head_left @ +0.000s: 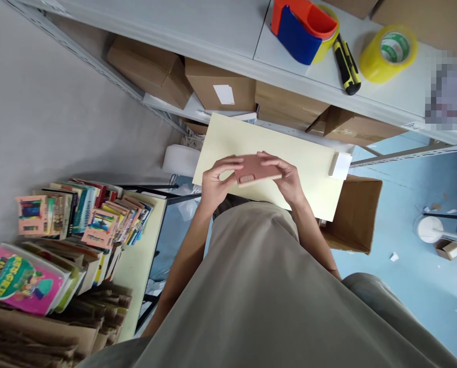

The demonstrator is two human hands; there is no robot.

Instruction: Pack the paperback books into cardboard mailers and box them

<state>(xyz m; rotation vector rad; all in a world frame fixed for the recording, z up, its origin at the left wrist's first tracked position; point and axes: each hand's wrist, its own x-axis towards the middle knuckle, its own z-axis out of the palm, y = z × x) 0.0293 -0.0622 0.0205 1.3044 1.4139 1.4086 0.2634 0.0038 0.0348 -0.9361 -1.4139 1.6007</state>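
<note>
A small reddish-brown book (pixel 257 168) is held up between my two hands, with its pale page edge facing me. My left hand (pixel 218 184) grips the book's left end, fingers over the top and thumb beneath. At the other end, my right hand (pixel 288 180) is closed on it, fingertips resting on the cover. Under the hands lies a pale yellow tabletop (pixel 313 191). A small white box (pixel 340 165) sits at its right edge.
Rows of books (pixel 78 209) fill a table on the left. A grey shelf (pixel 221 25) ahead bears a tape dispenser (pixel 297 36), a cutter knife (pixel 346 66) and a yellow tape roll (pixel 385 53). Cardboard boxes (pixel 221 84) stand below it. An open carton (pixel 359 214) is right.
</note>
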